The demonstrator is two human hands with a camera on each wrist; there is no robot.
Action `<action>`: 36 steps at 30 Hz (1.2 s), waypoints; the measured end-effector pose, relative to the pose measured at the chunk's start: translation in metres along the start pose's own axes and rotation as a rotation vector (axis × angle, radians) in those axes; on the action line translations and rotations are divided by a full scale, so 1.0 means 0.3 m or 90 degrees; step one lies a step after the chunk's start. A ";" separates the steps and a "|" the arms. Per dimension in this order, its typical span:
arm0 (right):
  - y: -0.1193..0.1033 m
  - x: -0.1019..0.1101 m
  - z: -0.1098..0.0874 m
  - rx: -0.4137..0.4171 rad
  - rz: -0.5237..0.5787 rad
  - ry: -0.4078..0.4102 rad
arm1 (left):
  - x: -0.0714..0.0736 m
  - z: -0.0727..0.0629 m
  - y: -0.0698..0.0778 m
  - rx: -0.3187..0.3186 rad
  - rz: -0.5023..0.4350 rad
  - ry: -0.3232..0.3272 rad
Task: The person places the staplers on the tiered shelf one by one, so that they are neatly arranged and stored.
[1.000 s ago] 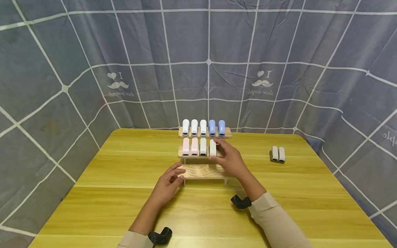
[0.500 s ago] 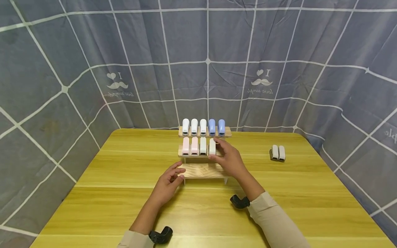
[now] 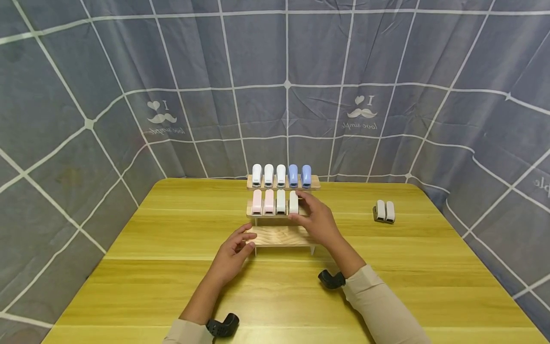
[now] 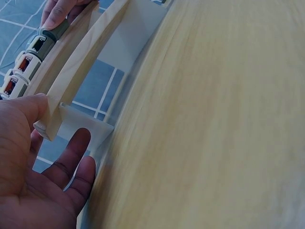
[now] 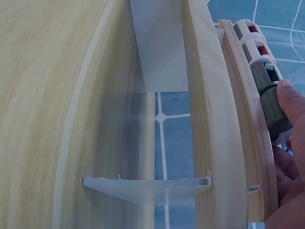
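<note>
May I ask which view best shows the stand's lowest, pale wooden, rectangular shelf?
The head view, because it shows almost the whole top of the shelf. The left wrist view shows mainly its front edge, with the left hand at one end; the right wrist view shows its edge and underside.

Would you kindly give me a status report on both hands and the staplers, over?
Right hand holding rightmost visible stapler, middle shelf. Left hand touching bottom shelf, left end. Two other staplers on table, off right. Nothing visibly in the way.
</note>
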State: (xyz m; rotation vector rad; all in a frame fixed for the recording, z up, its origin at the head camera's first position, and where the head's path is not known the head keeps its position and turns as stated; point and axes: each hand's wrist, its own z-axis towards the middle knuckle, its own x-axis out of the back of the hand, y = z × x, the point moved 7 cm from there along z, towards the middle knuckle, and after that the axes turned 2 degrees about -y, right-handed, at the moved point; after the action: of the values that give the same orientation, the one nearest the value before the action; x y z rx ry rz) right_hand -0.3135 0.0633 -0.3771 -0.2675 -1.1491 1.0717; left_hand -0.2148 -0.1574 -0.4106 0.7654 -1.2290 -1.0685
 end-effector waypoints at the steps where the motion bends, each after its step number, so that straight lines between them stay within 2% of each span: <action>1: 0.000 0.000 0.000 0.001 -0.001 0.001 | 0.000 0.001 -0.002 -0.002 0.002 -0.001; 3: 0.000 0.000 0.001 0.003 -0.004 0.002 | -0.003 0.007 -0.020 -0.002 0.005 -0.001; 9: -0.003 -0.001 0.001 0.014 -0.006 0.008 | -0.012 0.037 -0.127 -0.001 0.013 0.001; 11: -0.004 -0.002 0.001 0.017 -0.007 0.008 | -0.012 0.041 -0.141 -0.002 0.015 -0.004; 16: -0.004 -0.003 0.000 0.016 -0.010 0.010 | -0.009 0.041 -0.142 0.004 0.012 -0.010; 25: -0.004 -0.005 0.000 0.029 -0.019 0.018 | -0.010 0.043 -0.139 -0.008 0.011 -0.006; 36: -0.004 -0.009 0.001 0.027 -0.026 0.014 | -0.012 0.038 -0.128 0.010 -0.001 -0.003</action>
State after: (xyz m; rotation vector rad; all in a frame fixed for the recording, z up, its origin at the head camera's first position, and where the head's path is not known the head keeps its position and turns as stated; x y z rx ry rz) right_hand -0.3131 0.0604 -0.3777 -0.2206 -1.1068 1.0548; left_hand -0.2343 -0.1665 -0.4445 0.7758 -1.2422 -1.0644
